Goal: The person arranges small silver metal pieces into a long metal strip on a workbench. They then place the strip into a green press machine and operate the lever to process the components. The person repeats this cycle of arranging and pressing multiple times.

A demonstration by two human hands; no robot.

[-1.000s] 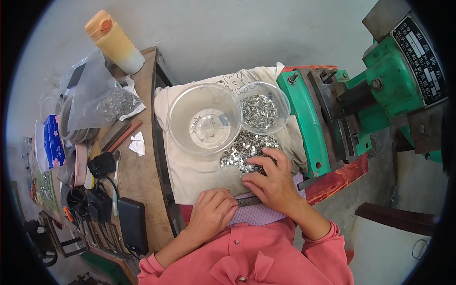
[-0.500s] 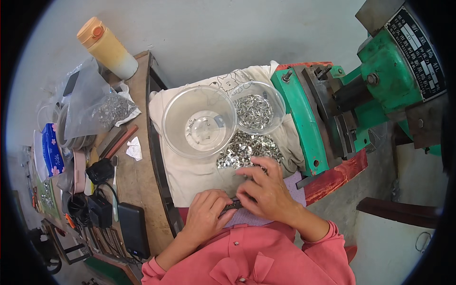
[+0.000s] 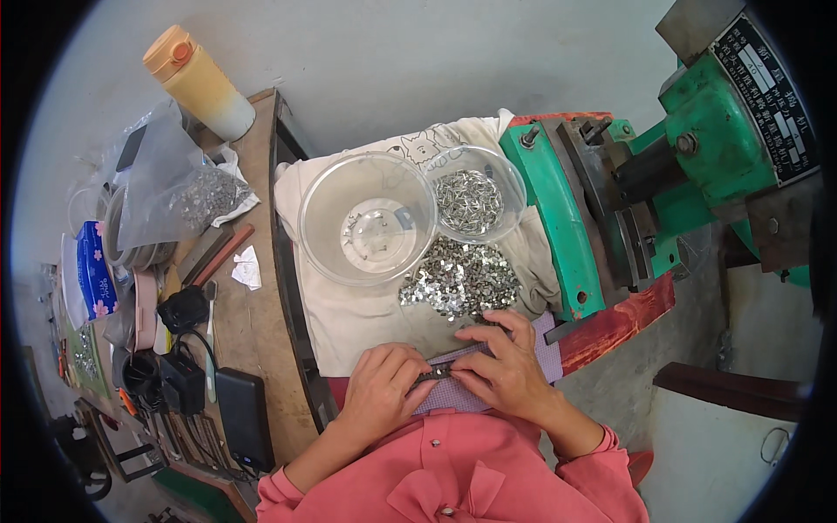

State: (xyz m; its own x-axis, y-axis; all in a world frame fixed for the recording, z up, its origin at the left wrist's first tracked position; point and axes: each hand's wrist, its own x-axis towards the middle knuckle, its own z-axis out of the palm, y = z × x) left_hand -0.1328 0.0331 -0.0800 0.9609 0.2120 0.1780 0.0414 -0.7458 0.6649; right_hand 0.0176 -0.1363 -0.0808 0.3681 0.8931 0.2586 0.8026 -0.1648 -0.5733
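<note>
Close to my body, my left hand (image 3: 381, 383) grips one end of a short dark metal bar (image 3: 433, 373) between thumb and fingers. Small bright spots show on the bar's top. At its other end are the thumb and a fingertip of my right hand (image 3: 506, 370), closed on the bar; whether they also pinch a small piece is too small to tell. My right hand's upper fingers are bent over the near edge of a heap of small shiny metal pieces (image 3: 462, 279). Beneath the bar lies a purple textured cloth (image 3: 547, 356).
Behind the heap stand a large clear tub (image 3: 316, 235) with few pieces and a smaller tub (image 3: 516, 196) full of metal pins, on a beige cloth (image 3: 336, 327). A green press (image 3: 558, 227) stands right. The left wooden table (image 3: 261, 331) bears a bottle (image 3: 205, 91) and power bank (image 3: 244, 418).
My right hand has come down from the heap's near edge to the bar's right end. More of the heap and bar shows. My left hand has stayed nearly still.
</note>
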